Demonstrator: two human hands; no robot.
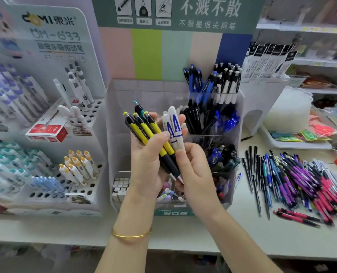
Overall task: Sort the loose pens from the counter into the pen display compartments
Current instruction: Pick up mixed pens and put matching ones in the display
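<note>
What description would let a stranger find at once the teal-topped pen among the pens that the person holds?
In front of the clear pen display, the left hand grips a fan of pens. The teal-topped pen stands highest, behind the yellow pens; it alone has a teal clicker and clip, not a yellow barrel.

Noted: red box (47, 132) at nine o'clock, just beside a rabbit figure (75, 117); white tray (293, 144) holding coloured packets (309, 133) at three o'clock; black-and-white hanging packs (270, 62) at one o'clock; blurred store shelves (317, 61) at two o'clock.
</note>
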